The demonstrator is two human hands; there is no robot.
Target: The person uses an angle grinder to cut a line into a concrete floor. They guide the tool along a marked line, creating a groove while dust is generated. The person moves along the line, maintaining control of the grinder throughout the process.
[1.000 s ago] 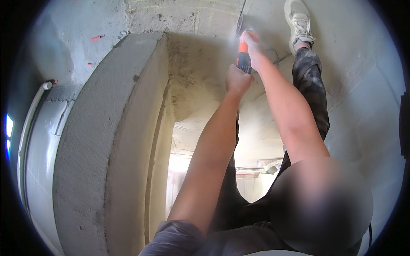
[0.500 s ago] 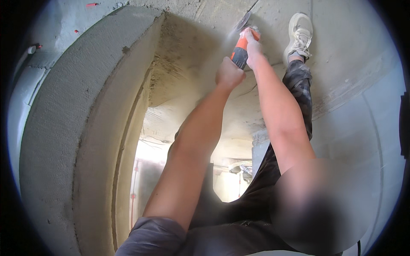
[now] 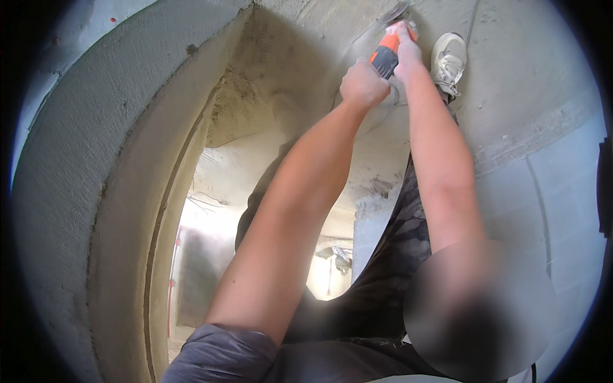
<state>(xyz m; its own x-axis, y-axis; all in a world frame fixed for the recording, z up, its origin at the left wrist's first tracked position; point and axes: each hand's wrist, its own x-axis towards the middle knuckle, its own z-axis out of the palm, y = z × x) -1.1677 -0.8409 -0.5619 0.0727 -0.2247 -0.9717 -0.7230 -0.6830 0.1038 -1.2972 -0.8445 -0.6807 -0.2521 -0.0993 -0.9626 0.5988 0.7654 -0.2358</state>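
An orange and dark grey angle grinder [image 3: 385, 56] is held out at arm's length near the floor. My left hand [image 3: 365, 83] is closed around the rear of its body. Nearer the head of the tool, my right hand [image 3: 407, 51] grips the orange front part. The round disc [image 3: 394, 13] sits at the far end, tilted against the dusty concrete floor [image 3: 319, 32]. Pale dust hangs around the disc and coats my fingers. Whether the disc touches the floor is hard to make out.
My light sneaker [image 3: 449, 60] stands just right of the grinder. A thick curved concrete edge [image 3: 128, 115] runs down the left side. At the right rises a pale grey wall [image 3: 511, 198] with a dark line on it. A thin groove or cable [image 3: 472, 25] lies beyond the shoe.
Both hands and the grinder have moved right and slightly farther away, closer to my shoe. The view has shifted a little. The grip on the tool looks the same.
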